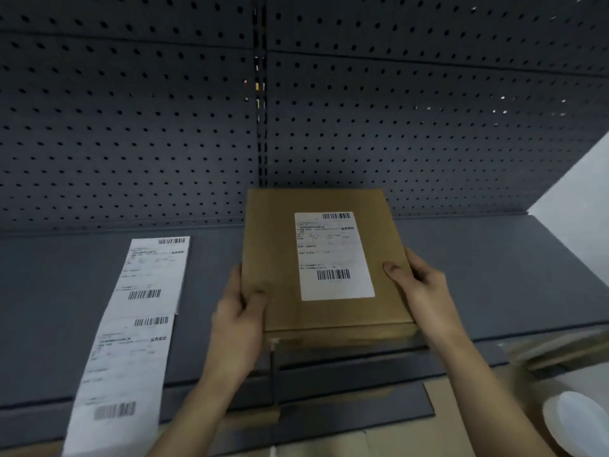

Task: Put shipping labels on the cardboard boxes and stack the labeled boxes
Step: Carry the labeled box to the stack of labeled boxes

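Nearest, at the right edge, lie a white rounded object (573, 420), too blurred to identify, and flat brown cardboard (461, 410). At the near left, a strip of labels (131, 341) lies on the grey shelf (494, 275). It is thin white paper printed with barcodes, limp, and runs away from the viewer. Mid-scene, the left hand (240, 311) grips the near left edge of the box (273, 242) with the thumb on the top face. The right hand (418, 285) grips the right edge the same way, its other fingers hidden behind the side. The box sits at the centre of the shelf, long axis pointing away. A brown strip below its near edge may be a second box; this cannot be confirmed, nor whether the box is lifted. The box is shallow, flat and rectangular, of matte tan corrugated board with crisp corners. Judged from its form, it is stiff and probably light, and the dry surface gives good friction. Hold it at opposite long edges near the middle, thumbs on top and fingers under, and avoid pressing the unsupported centre of the face. One white label (333, 255) is applied flat on the top face, right of centre, with no visible wrinkles. Farthest, a dark grey pegboard (131, 127) of perforated sheet rises behind the shelf.
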Action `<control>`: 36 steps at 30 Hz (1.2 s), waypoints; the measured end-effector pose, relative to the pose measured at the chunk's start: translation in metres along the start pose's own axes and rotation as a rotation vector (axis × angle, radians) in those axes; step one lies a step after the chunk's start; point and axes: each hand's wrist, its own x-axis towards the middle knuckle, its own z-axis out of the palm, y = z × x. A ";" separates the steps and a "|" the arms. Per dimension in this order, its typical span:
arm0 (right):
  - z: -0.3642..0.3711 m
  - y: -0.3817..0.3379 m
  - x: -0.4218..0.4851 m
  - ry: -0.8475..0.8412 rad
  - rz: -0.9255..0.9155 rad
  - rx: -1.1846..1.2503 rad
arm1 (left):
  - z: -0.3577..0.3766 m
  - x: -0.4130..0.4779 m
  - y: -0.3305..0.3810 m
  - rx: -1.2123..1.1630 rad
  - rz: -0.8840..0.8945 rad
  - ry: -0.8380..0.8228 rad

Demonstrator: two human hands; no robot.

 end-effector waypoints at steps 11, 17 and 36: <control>-0.018 0.023 0.045 -0.108 0.013 -0.037 | 0.031 0.008 0.007 0.130 -0.090 0.114; -0.020 0.019 0.050 -0.125 0.008 -0.194 | 0.026 0.009 0.011 0.254 -0.103 0.111; 0.108 -0.049 -0.028 -0.580 -0.638 -0.717 | -0.106 -0.110 0.024 1.006 -0.066 0.553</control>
